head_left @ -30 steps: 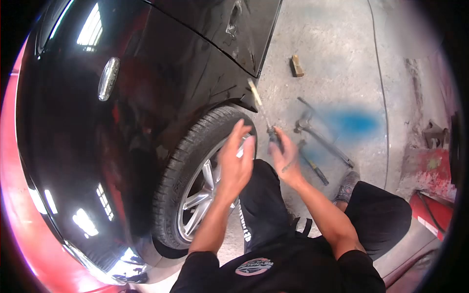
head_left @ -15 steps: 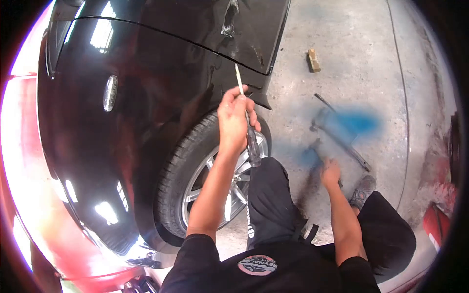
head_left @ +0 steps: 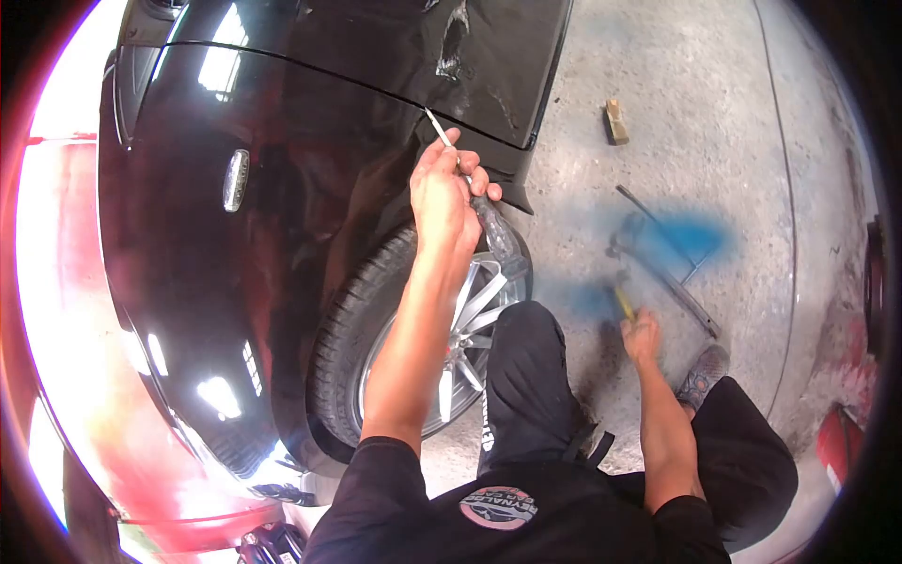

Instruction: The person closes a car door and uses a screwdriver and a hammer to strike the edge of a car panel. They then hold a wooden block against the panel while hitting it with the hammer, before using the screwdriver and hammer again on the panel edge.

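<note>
My left hand (head_left: 443,193) is closed around a screwdriver (head_left: 438,130). Its pale shaft points up and left, the tip close to the panel gap at the lower edge of the black car's door (head_left: 357,70). The dark handle hangs behind my fingers over the wheel. Part of the shaft is hidden by the hand. Lower right, my right hand (head_left: 641,334) grips a hammer by its yellow handle (head_left: 624,303), above the concrete floor. The hammer's dark head is blurred. A torn, scraped dent (head_left: 453,42) marks the door above the screwdriver.
The car's black fender (head_left: 225,273) and tyre (head_left: 352,324) with silver wheel (head_left: 460,352) stand at left. On the floor are a T-shaped metal bar (head_left: 672,291) and a wooden block (head_left: 615,122). My knee (head_left: 531,348) is beside the wheel.
The screwdriver has tilted further left, its tip shifting left along the panel gap. In my right hand, the yellow handle now shows more clearly. The view has shifted slightly.
</note>
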`<action>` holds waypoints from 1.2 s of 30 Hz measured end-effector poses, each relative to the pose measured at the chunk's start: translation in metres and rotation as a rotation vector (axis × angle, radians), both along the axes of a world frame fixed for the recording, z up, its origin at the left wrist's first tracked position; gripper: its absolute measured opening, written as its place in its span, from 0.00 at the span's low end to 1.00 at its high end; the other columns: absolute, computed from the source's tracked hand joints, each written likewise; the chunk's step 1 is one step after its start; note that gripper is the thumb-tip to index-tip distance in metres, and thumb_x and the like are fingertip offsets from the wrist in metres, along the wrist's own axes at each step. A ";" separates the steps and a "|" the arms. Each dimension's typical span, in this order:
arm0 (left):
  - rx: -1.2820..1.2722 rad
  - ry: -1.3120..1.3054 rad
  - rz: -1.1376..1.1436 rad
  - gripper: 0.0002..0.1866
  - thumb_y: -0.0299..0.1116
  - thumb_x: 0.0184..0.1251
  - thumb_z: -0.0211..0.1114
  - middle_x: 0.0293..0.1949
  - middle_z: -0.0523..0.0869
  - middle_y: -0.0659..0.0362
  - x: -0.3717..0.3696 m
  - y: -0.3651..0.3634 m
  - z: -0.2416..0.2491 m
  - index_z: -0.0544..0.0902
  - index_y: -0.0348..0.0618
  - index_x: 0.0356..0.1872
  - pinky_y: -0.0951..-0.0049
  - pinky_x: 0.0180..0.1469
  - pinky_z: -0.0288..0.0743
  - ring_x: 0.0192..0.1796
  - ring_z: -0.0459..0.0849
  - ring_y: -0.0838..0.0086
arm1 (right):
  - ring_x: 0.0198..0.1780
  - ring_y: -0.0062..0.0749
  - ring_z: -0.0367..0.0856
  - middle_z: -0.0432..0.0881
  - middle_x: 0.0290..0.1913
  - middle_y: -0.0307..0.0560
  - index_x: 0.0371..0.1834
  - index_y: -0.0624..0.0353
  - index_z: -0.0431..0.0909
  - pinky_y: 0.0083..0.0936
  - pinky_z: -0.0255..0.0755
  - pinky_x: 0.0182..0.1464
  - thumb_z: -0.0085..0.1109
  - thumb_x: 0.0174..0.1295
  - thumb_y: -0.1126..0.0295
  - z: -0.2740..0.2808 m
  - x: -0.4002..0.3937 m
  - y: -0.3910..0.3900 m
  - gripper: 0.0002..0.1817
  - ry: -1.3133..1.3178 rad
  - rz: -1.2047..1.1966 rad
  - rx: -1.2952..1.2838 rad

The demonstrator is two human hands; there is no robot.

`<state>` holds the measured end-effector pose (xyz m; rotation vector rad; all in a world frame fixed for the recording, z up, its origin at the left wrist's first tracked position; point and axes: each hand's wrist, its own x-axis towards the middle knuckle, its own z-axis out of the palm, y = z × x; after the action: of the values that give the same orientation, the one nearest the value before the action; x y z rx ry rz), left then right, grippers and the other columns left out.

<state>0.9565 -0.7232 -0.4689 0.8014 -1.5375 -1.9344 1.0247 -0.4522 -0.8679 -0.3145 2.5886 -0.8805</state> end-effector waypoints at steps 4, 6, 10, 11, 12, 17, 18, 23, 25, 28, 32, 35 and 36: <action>0.099 0.004 -0.005 0.19 0.31 0.87 0.47 0.33 0.73 0.60 -0.005 -0.007 0.003 0.72 0.33 0.69 0.67 0.33 0.70 0.27 0.68 0.77 | 0.41 0.56 0.86 0.84 0.36 0.62 0.49 0.66 0.79 0.51 0.77 0.46 0.62 0.66 0.68 0.021 -0.016 -0.031 0.14 -0.122 -0.169 -0.367; 0.111 -0.003 -0.028 0.18 0.31 0.87 0.47 0.32 0.72 0.61 -0.008 -0.010 0.005 0.72 0.33 0.69 0.67 0.33 0.69 0.27 0.67 0.77 | 0.37 0.50 0.86 0.83 0.32 0.59 0.48 0.67 0.79 0.48 0.77 0.43 0.60 0.67 0.69 0.025 -0.026 -0.047 0.13 -0.025 -0.189 -0.528; 0.129 -0.042 -0.050 0.18 0.33 0.88 0.46 0.32 0.70 0.62 -0.009 -0.013 0.006 0.72 0.32 0.68 0.69 0.31 0.66 0.26 0.64 0.79 | 0.25 0.28 0.76 0.76 0.26 0.42 0.47 0.63 0.78 0.32 0.71 0.28 0.57 0.72 0.67 0.121 -0.057 -0.066 0.10 -0.374 -0.264 -0.798; 0.129 -0.039 -0.046 0.18 0.33 0.88 0.46 0.32 0.70 0.62 -0.010 -0.013 0.007 0.72 0.32 0.68 0.69 0.31 0.66 0.26 0.64 0.79 | 0.22 0.22 0.73 0.73 0.25 0.37 0.46 0.62 0.78 0.27 0.68 0.24 0.57 0.73 0.66 0.139 -0.060 -0.070 0.10 -0.564 -0.301 -0.900; 0.109 -0.063 -0.032 0.18 0.33 0.88 0.46 0.30 0.69 0.63 -0.011 -0.013 0.008 0.72 0.32 0.67 0.70 0.30 0.64 0.26 0.63 0.80 | 0.20 0.18 0.71 0.72 0.25 0.33 0.46 0.60 0.78 0.23 0.64 0.22 0.55 0.77 0.64 0.142 -0.063 -0.076 0.10 -0.445 -0.237 -0.949; 0.015 -0.191 -0.085 0.16 0.33 0.88 0.47 0.27 0.66 0.66 -0.009 -0.023 0.021 0.73 0.32 0.63 0.73 0.25 0.59 0.23 0.60 0.83 | 0.22 0.21 0.73 0.74 0.27 0.36 0.50 0.59 0.78 0.24 0.67 0.25 0.55 0.79 0.63 0.213 -0.049 -0.122 0.11 -0.522 -0.236 -1.208; 0.013 -0.231 -0.088 0.15 0.32 0.87 0.47 0.26 0.65 0.67 -0.007 -0.024 0.024 0.74 0.33 0.61 0.74 0.24 0.57 0.22 0.59 0.84 | 0.24 0.24 0.75 0.76 0.28 0.39 0.54 0.60 0.78 0.26 0.70 0.27 0.55 0.80 0.63 0.219 -0.042 -0.130 0.12 -0.614 -0.237 -1.305; 0.033 -0.323 -0.162 0.06 0.31 0.86 0.49 0.24 0.65 0.70 -0.014 -0.026 0.035 0.72 0.43 0.43 0.77 0.20 0.54 0.19 0.58 0.86 | 0.30 0.33 0.81 0.80 0.33 0.48 0.71 0.62 0.71 0.34 0.75 0.36 0.53 0.81 0.63 0.239 -0.050 -0.178 0.21 -0.188 -0.099 -1.114; 0.052 -0.314 -0.177 0.10 0.30 0.84 0.53 0.23 0.66 0.71 -0.016 -0.024 0.037 0.67 0.49 0.36 0.78 0.20 0.54 0.18 0.58 0.87 | 0.32 0.36 0.81 0.81 0.34 0.51 0.75 0.62 0.68 0.36 0.76 0.39 0.52 0.81 0.64 0.261 -0.062 -0.187 0.24 -0.068 -0.100 -1.117; 0.048 -0.363 -0.172 0.14 0.27 0.81 0.56 0.23 0.64 0.72 -0.021 -0.022 0.037 0.64 0.52 0.31 0.78 0.19 0.55 0.18 0.57 0.88 | 0.32 0.39 0.82 0.82 0.35 0.55 0.76 0.62 0.66 0.39 0.77 0.39 0.54 0.80 0.65 0.270 -0.075 -0.204 0.26 -0.244 -0.280 -1.250; -0.006 -0.397 -0.271 0.17 0.25 0.76 0.57 0.23 0.62 0.73 -0.018 -0.027 0.037 0.62 0.55 0.28 0.79 0.18 0.55 0.18 0.57 0.89 | 0.31 0.40 0.83 0.82 0.35 0.57 0.78 0.62 0.64 0.39 0.76 0.38 0.54 0.79 0.65 0.234 -0.074 -0.251 0.27 -0.217 -0.166 -1.291; -0.030 -0.405 -0.284 0.18 0.24 0.75 0.58 0.23 0.62 0.73 -0.019 -0.029 0.039 0.62 0.55 0.27 0.80 0.17 0.55 0.18 0.57 0.90 | 0.30 0.35 0.82 0.81 0.31 0.53 0.78 0.63 0.64 0.37 0.76 0.36 0.54 0.79 0.65 0.239 -0.084 -0.230 0.28 -0.230 -0.061 -1.224; -0.036 -0.425 -0.287 0.18 0.24 0.75 0.59 0.23 0.62 0.73 -0.016 -0.029 0.039 0.63 0.55 0.27 0.80 0.17 0.55 0.18 0.57 0.90 | 0.30 0.35 0.82 0.80 0.31 0.53 0.78 0.63 0.65 0.36 0.76 0.36 0.54 0.79 0.65 0.239 -0.086 -0.220 0.28 -0.162 -0.060 -1.221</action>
<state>0.9402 -0.7519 -0.4301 1.0768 -2.0267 -2.0155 0.9391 -0.6721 -0.6292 -0.4366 1.6086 -2.2872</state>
